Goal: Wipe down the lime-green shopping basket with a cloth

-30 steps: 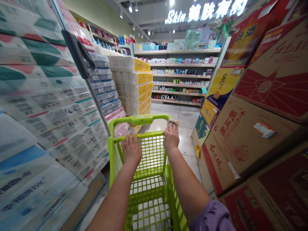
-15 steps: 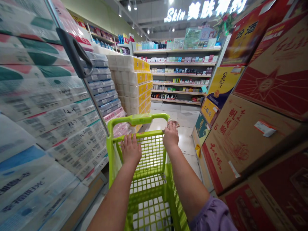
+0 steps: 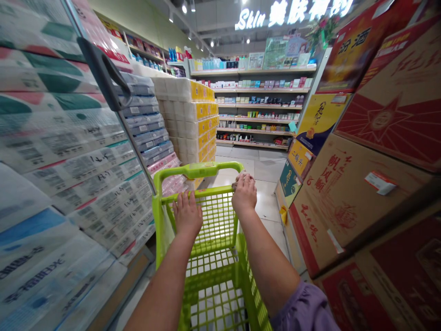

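A green plastic pull-along shopping basket with mesh walls stands before me. Its raised loop handle is at the far end. My left hand rests on the inner side of the far mesh wall, fingers stretched up to the rim. At the far right corner, beside the foot of the loop, my right hand presses a crumpled cloth against the basket; most of the cloth is hidden under the fingers. A metal pull rod with a dark grey grip rises from the left corner.
Stacked plastic-wrapped paper packs line the left, with yellow-and-white packs farther on. Liquor cartons are piled close on the right. A tiled floor leads to shelves of cosmetics under a lit sign.
My right hand has shifted slightly, and the cloth now shows at the left of its fingers rather than on the right. My left hand and the basket have stayed put.
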`<state>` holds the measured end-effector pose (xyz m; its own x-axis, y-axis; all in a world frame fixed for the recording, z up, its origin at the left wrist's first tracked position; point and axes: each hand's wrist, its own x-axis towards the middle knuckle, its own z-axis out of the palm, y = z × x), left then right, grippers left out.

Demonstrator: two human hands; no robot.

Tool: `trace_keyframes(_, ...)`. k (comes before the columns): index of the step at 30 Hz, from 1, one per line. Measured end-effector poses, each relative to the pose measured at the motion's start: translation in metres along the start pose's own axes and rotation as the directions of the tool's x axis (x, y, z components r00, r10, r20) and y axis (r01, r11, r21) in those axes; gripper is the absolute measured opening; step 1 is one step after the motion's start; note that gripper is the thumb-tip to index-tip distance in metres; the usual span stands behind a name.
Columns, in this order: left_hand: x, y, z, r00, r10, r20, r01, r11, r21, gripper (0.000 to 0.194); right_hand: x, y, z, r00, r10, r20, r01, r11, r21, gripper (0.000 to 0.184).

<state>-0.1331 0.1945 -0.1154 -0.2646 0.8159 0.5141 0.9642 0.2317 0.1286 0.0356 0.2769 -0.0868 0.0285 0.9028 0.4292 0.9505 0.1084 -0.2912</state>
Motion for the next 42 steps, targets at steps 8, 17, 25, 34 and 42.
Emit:
trace_keyframes(8,0.0,0.0,0.003,1.0,0.007,-0.012,-0.007,1.0,-0.001,0.054,-0.008,-0.006,-0.002,0.976,-0.197,0.089,0.195,0.98,0.027,0.049)
trace_keyframes(17,-0.001,0.0,0.001,1.0,-0.007,0.001,0.007,1.0,-0.023,0.054,-0.011,-0.014,0.0,0.989,-0.137,-0.048,0.138,0.99,0.028,0.052)
trace_keyframes(25,0.001,0.0,0.001,1.0,-0.011,0.011,0.011,1.0,-0.015,0.054,-0.011,-0.01,0.003,0.986,-0.169,-0.007,0.169,0.985,0.041,0.045)
trace_keyframes(34,0.0,0.0,0.001,1.0,-0.007,-0.005,0.007,0.999,-0.033,0.054,-0.009,-0.009,0.017,0.983,-0.162,-0.082,0.181,0.884,0.432,0.049)
trace_keyframes(42,0.0,0.0,0.005,1.0,-0.009,-0.02,0.008,0.998,-0.06,0.055,-0.012,-0.016,0.023,0.987,-0.156,-0.033,0.154,0.879,0.452,0.042)
